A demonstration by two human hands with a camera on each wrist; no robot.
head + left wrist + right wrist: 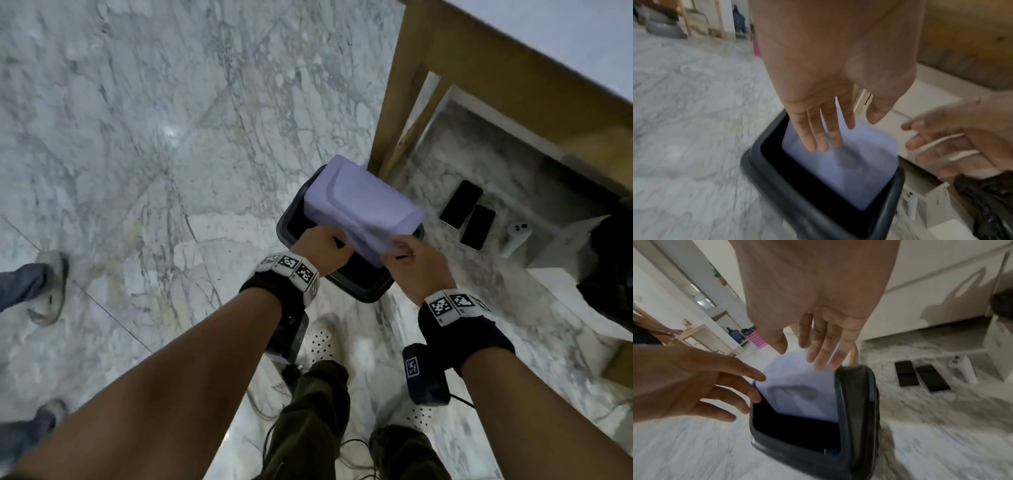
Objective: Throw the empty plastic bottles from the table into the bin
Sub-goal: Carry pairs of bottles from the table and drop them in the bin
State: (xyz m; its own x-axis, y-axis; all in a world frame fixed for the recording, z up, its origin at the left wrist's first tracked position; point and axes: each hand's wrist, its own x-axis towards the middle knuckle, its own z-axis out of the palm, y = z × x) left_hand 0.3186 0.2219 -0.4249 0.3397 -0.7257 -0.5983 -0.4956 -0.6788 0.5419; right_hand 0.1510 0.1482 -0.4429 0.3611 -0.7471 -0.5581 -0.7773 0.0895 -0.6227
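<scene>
A dark grey bin (359, 291) stands on the marble floor beside a table leg. Its lavender swing lid (363, 202) is tilted, leaving a dark gap on the near side. My left hand (322, 246) and right hand (411, 260) hover at the lid's near edge. In the left wrist view the left hand (838, 129) has straight fingers just over the lid (849, 178), and the right hand (941, 146) is spread beside it. In the right wrist view the right hand (803, 356) is likewise empty above the lid (797, 386). No bottle is visible.
A wooden table leg (394, 102) rises just behind the bin. Two dark phones (460, 204) and a white controller (517, 236) lie on the floor to the right, near a black bag (609, 274). Another person's shoe (48, 287) is at far left.
</scene>
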